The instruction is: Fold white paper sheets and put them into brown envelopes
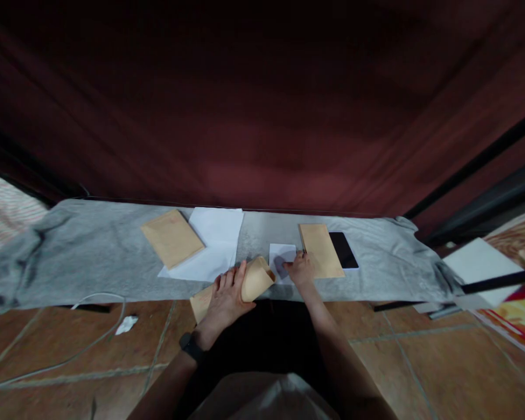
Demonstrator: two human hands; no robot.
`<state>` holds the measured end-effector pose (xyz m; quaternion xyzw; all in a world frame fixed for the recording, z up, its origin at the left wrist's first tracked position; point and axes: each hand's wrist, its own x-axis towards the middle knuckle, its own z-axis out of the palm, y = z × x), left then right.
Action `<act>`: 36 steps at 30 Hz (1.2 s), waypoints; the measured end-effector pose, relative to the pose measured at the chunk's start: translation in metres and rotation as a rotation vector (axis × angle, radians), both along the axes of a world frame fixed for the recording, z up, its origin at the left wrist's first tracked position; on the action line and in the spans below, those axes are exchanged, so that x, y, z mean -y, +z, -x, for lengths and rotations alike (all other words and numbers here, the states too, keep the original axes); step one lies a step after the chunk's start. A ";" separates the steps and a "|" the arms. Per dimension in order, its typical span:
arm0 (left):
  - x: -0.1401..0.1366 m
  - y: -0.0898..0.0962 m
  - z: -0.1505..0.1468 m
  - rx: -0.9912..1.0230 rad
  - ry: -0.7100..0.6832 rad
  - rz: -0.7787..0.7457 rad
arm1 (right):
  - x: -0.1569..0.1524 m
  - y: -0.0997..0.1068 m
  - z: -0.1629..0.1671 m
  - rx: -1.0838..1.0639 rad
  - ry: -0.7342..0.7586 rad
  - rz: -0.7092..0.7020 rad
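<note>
My left hand (pixel 230 296) is closed around a brown paper envelope (pixel 259 279), with the fingers across its top face. The envelope lies slanted over the near edge of the bench, and its right end bulges apart into a mouth. A folded white paper (pixel 282 254) lies flat just right of that mouth. My right hand (pixel 301 269) rests at the paper's right edge, its thumb stretched over the paper and apart from the fingers. The fingers are beside another brown envelope (pixel 324 251), which lies flat and partly under the hand.
A dark-screened phone (pixel 343 251) lies against the right envelope. At left, a brown envelope (pixel 173 238) rests on white sheets (pixel 219 233). Grey cloth (pixel 100 251) covers the narrow bench, with a dark red curtain (pixel 262 146) behind. A white cable (pixel 91 344) runs over the tiled floor.
</note>
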<state>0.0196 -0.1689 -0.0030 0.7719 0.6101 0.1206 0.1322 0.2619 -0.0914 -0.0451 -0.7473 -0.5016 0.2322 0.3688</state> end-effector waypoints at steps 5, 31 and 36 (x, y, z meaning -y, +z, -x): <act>-0.001 -0.005 0.003 0.015 -0.008 -0.032 | -0.007 0.001 -0.016 -0.163 0.034 0.019; 0.001 -0.018 -0.008 -0.005 0.017 -0.161 | 0.046 0.008 0.008 -0.892 -0.001 -0.123; 0.001 -0.018 -0.010 -0.013 0.018 -0.164 | 0.044 0.009 -0.004 -0.829 0.053 -0.080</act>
